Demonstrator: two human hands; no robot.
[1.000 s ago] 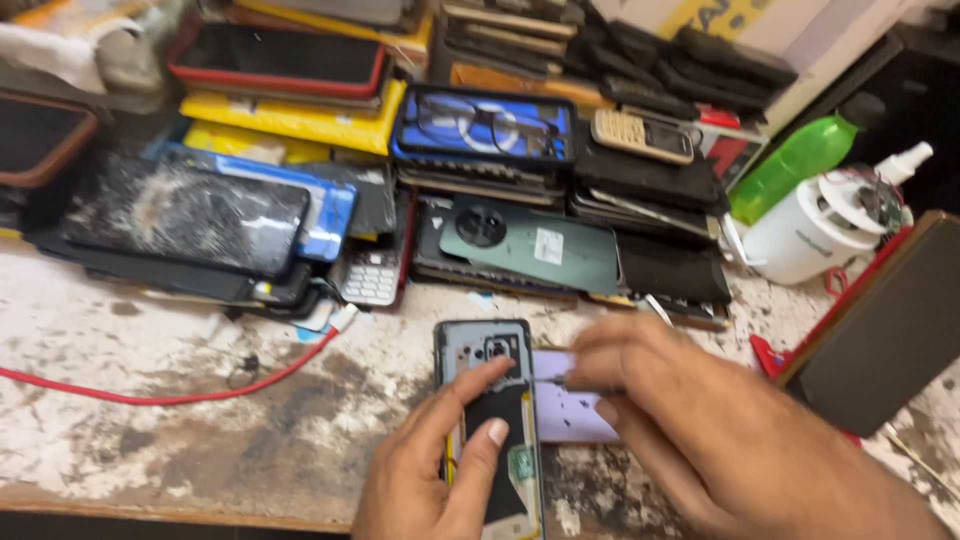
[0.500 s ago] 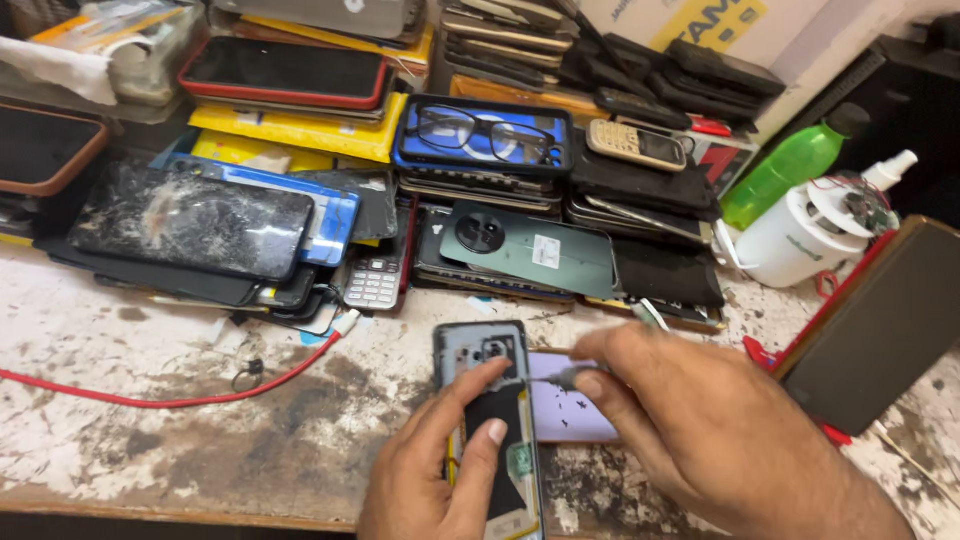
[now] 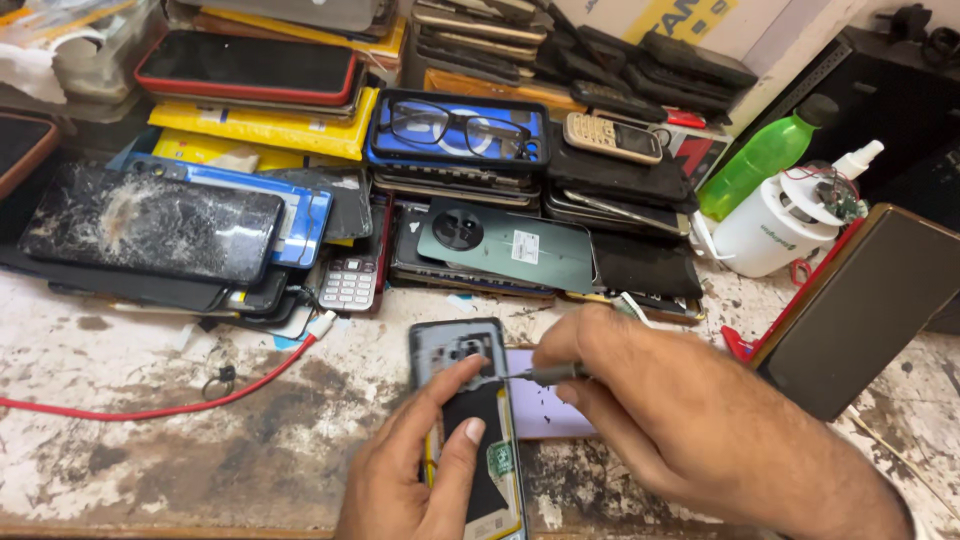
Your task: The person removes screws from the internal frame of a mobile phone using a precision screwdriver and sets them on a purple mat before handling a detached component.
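The right hand (image 3: 690,420) pinches a thin screwdriver (image 3: 545,375), its shaft lying level with the tip pointing left onto the opened phone (image 3: 470,420). The left hand (image 3: 425,470) steadies that phone, thumb and forefinger pressed on its exposed insides. The phone lies flat on the worn bench (image 3: 150,460), long axis running away from the person, camera end farthest. Beyond the phone lies a green back cover (image 3: 510,245); left of it, a red cable (image 3: 160,405).
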